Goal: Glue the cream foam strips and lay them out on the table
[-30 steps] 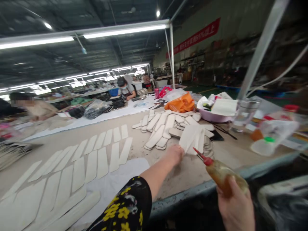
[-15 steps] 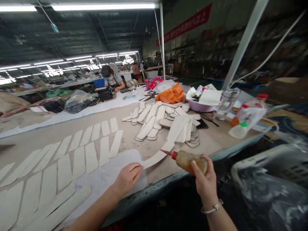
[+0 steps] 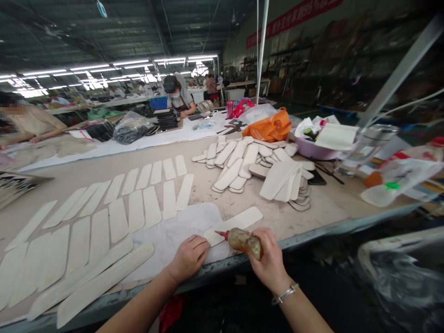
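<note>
In my right hand (image 3: 268, 259) is a squeeze bottle (image 3: 244, 243) with yellowish-brown contents, tilted so its red nozzle points left. The tip is just over a white rounded strip (image 3: 243, 220) lying near the table's front edge. My left hand (image 3: 190, 258) has its fingers closed at the strip's left end, which they partly hide. Similar white pieces (image 3: 135, 210) lie in slanted rows to the left. Beyond the strip is a heap of dark-edged pale pieces (image 3: 239, 162), with a few white pieces (image 3: 281, 180) stacked at its right.
Behind the heap sit an orange bag (image 3: 268, 128) and a purple basin (image 3: 314, 147). A clear bottle (image 3: 369, 145) and a white bottle with a green cap (image 3: 376, 195) stand on the right. A crate (image 3: 409, 240) is beside the table. Other people work across it.
My left hand drew the strip away from the stack, and it now lies flat on the table. My right hand brought the bottle left and down to it. The view shifted.
</note>
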A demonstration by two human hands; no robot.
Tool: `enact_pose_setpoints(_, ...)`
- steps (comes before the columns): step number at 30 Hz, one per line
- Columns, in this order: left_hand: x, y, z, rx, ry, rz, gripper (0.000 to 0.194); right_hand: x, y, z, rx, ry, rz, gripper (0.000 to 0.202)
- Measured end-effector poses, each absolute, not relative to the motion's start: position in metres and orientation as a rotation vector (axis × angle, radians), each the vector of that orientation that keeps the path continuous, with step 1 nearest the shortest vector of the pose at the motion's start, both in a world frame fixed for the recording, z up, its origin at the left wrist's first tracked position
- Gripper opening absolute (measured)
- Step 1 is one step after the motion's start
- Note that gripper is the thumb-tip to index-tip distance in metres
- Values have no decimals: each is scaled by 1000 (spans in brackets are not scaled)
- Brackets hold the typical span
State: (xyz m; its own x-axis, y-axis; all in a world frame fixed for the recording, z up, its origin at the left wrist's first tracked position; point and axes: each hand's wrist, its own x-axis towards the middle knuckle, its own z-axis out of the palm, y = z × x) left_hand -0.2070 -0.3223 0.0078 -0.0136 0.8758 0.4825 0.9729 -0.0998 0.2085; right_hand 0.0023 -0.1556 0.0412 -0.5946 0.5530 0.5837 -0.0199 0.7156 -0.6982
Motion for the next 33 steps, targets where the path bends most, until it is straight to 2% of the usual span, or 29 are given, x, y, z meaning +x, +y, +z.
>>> enact_pose_setpoints(12, -206, -322, 9, -2061, -2018, -767, 16, -15, -166, 36, -328, -2175, 895, 33)
enact_pose_setpoints(25, -208, -322, 6, -2040, -1956, -808, 16, 29, -106, 28, -721, -2052, 390, 26)
enact_pose_setpoints(33, -209, -323, 5, -2037, -1940, -814, 15, 31, -100, 31, -823, -1985, 337, 24)
